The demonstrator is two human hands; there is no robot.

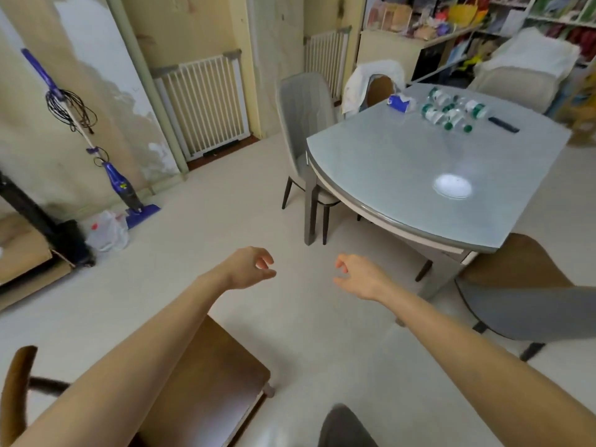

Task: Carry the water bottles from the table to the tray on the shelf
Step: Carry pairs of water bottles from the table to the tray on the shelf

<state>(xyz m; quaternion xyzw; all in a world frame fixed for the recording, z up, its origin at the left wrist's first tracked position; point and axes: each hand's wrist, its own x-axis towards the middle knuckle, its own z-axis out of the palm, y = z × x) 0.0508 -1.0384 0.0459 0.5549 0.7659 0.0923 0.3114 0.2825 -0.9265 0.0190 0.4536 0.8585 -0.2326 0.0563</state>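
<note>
A broad stretch of pale floor [225,227] is seen lying open between the person and the tabletop [403,162], whose rounded near edge curves toward the viewer at the right. A grey chair [304,124] is tucked against the tabletop's left edge, a second chair draped with a white cloth [375,80] is set at the far side, and a third chair with a brown back [516,285] is placed at the near right corner, narrowing the way along that side. A brown stool [206,375] is seen low at the left, under the left forearm.

Both arms are stretched forward over the floor. The left hand [250,267] is held loosely curled, fingers half bent and apart from the thumb, with nothing held or touched. The right hand [359,275] is likewise half open and empty, facing the left hand across a gap.

The water bottles [451,109], clear with green caps and white labels, are lying on their sides in a cluster at the far end of the tabletop, well apart from both hands. A blue packet [400,103] is placed just beside them on the left, and a dark flat object [503,124] on the right. Crowded shelves [503,17] are visible behind the tabletop; no tray can be made out there. A blue vacuum [119,179] is leaned against the left wall.
</note>
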